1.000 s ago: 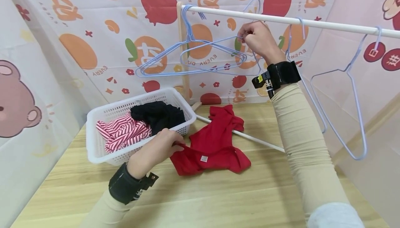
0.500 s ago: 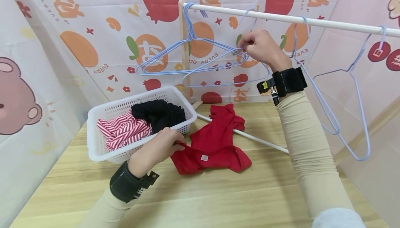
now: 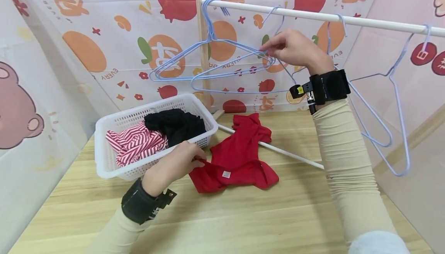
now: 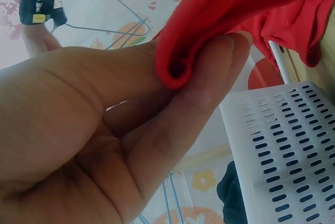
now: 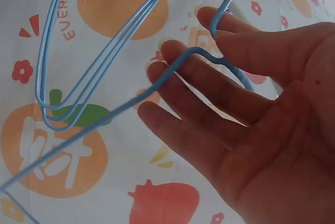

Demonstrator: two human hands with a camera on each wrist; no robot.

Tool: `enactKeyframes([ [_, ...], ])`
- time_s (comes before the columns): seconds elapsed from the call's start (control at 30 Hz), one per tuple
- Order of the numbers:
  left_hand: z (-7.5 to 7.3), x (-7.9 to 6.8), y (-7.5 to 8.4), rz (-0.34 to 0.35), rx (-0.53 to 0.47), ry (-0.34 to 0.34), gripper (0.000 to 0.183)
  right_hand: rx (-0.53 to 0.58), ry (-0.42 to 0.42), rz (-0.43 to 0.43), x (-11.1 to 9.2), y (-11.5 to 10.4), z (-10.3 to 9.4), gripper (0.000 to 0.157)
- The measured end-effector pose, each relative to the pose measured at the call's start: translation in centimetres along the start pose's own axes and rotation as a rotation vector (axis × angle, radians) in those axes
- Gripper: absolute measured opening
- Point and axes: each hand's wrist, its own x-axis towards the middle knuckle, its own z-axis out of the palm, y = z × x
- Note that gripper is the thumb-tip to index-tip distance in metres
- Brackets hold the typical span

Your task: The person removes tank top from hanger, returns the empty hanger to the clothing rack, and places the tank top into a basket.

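Observation:
My left hand pinches the edge of a red garment, whose white label shows near the opening. In the left wrist view the folded red fabric lies between thumb and fingers. At the rail, my right hand is at a blue wire clothes hanger, whose hook sits over the rail. Seen from the right wrist, thumb and index finger pinch the hanger's neck, while the other fingers of the right hand extend fairly straight behind the hanger wire.
Several blue hangers hang bunched at the rail's left end. More hangers hang at the right. A white perforated basket holds a red-and-white striped garment and a black garment. A white bar lies low behind the red garment.
My right hand has come down with the hanger, whose hook went from above the rail onto it. A hanger at the right has swung. The left hand stays on the red garment.

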Motion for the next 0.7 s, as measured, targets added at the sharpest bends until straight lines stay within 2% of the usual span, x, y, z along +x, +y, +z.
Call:
enactKeyframes([
  [0.23, 0.1, 0.0, 0.2, -0.018, -0.010, -0.016, 0.019, -0.060, -0.015, -0.008, -1.0, -0.4, -0.3, 0.041],
  [0.43, 0.1, 0.2, 0.2, -0.005, -0.009, -0.008, 0.017, -0.076, 0.003, 0.003, -3.0, -0.4, -0.3, 0.052],
  [0.7, 0.2, 0.1, 0.1, -0.014, -0.006, -0.016, 0.017, -0.066, 0.004, 0.002, -5.0, -0.1, 1.0, 0.053],
])
